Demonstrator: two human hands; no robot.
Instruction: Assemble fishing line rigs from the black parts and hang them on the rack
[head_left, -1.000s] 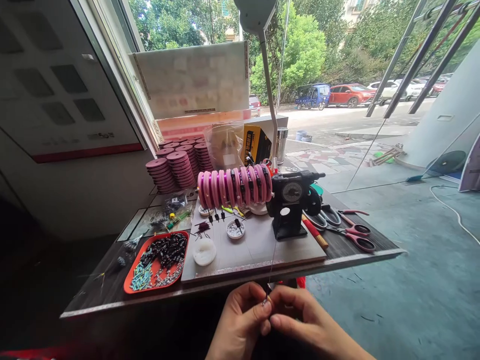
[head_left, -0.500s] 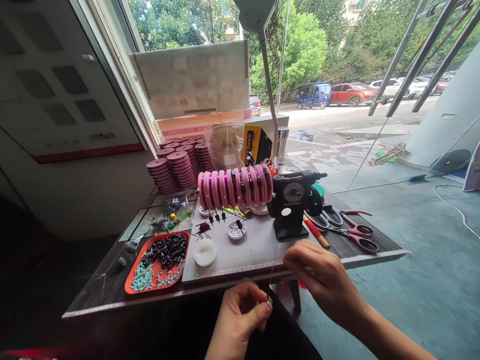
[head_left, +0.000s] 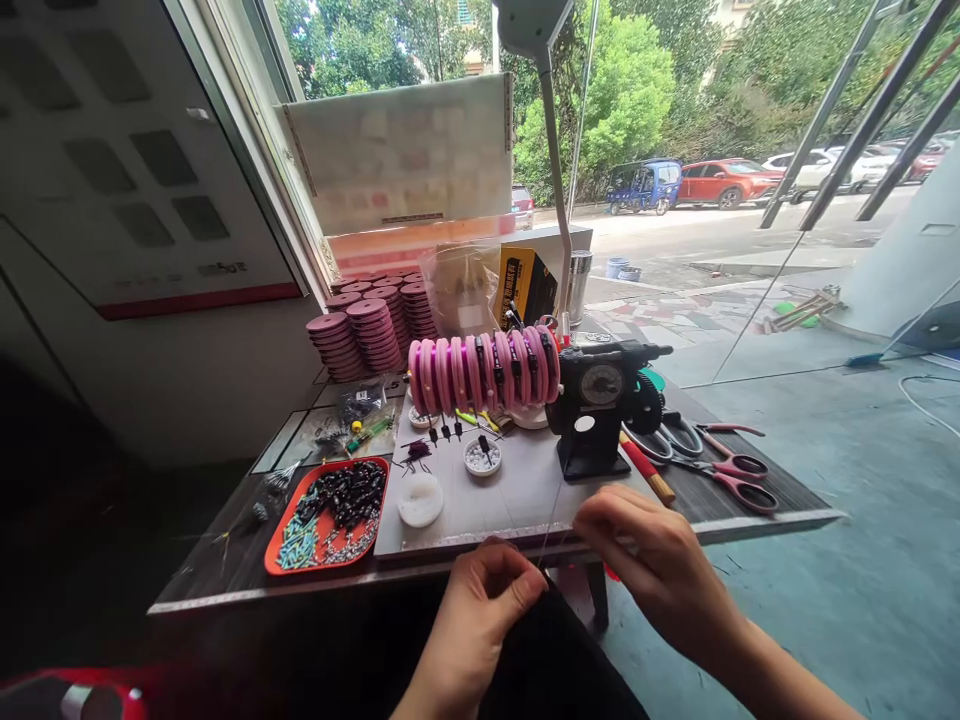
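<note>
one thin, straight thread (head_left: 553, 510) clamped in left fingers (head_left: 525, 586), right fingers (head_left: 613, 503) curled, hold unclear, before rounded pink spools (head_left: 456, 375)

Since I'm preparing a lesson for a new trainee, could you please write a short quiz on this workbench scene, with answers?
1. True or false: the red tray sits to the left of the black machine.
2. Which is nearer the pink-handled scissors: a) left hand or b) right hand?
3. Fill the gap: the left hand pinches a thin ____.

Key:
1. True
2. b
3. thread
</note>
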